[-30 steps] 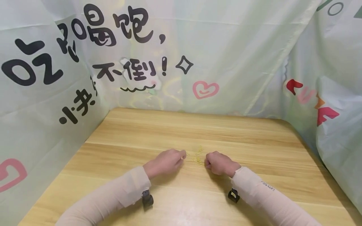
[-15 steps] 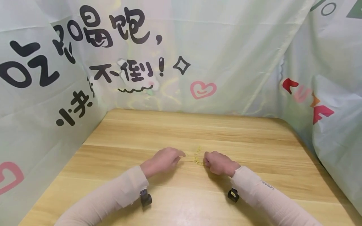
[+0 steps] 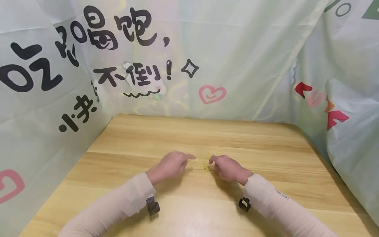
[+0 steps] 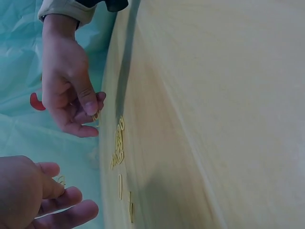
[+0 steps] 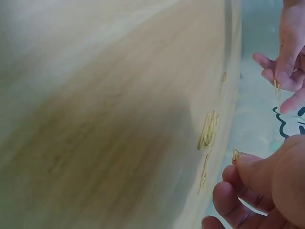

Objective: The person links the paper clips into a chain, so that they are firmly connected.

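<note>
Between thumb and finger my left hand pinches a thin gold paper clip, which hangs down in the right wrist view. My right hand pinches another gold paper clip at its thumb tip, mostly covered by the fingers. Both hands hover over the middle of the table, facing each other. Between them lies a loose pile of gold paper clips. A separate paper clip lies apart from the pile, on the left hand's side.
The wood-grain table is walled by printed fabric curtains at the back and both sides. A black wrist camera hangs under the left sleeve, and another camera under the right.
My left hand has risen slightly, its index finger now reaching farther out. The right hand's index finger has extended leftward over the pile. The head view has shifted a little.
</note>
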A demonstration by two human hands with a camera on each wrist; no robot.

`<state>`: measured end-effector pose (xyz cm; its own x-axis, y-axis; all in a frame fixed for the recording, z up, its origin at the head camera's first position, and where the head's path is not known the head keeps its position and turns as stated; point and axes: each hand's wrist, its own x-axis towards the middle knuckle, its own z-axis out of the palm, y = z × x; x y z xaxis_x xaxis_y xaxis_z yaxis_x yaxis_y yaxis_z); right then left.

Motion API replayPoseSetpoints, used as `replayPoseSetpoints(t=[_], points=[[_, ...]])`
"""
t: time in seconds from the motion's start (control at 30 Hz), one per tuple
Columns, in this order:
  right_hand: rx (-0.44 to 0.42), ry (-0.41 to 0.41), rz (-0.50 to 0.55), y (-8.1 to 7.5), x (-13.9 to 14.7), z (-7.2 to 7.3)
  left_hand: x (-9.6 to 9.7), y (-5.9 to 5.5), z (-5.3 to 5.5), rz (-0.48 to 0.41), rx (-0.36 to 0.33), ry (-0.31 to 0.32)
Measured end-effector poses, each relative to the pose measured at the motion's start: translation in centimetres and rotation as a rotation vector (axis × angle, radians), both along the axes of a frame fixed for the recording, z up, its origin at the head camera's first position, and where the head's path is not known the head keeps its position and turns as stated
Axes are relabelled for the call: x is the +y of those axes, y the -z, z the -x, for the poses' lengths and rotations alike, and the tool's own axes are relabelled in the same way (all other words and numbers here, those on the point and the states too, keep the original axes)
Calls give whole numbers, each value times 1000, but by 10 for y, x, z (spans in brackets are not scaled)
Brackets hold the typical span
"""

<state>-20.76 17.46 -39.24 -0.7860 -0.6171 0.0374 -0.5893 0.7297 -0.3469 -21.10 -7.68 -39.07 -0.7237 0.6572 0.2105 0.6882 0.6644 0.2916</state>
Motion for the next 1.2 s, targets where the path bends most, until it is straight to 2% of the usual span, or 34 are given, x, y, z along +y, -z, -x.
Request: replayPoseSetpoints(t=[0.2,0.33,0.53,0.63,0.93,1.2], points=[[27,10,22,-5,-2,0,-1,-2,1,-7,-8,-38],[43,8,44,-7,-2,0,-1,-4,1,-52,-24,-51],[62,-14,90,-12,-3,1,-1,-11,0,-141,-136,-80],[92,-26,120,-14,-4,2,-1,-14,1,-168,-181,-80],[182,-22,186,-21,-9,5,0,-18,4,-232,-218,-72],[202,-15,223,-28,-14,4,3,-23,1,-271,-265,-74]])
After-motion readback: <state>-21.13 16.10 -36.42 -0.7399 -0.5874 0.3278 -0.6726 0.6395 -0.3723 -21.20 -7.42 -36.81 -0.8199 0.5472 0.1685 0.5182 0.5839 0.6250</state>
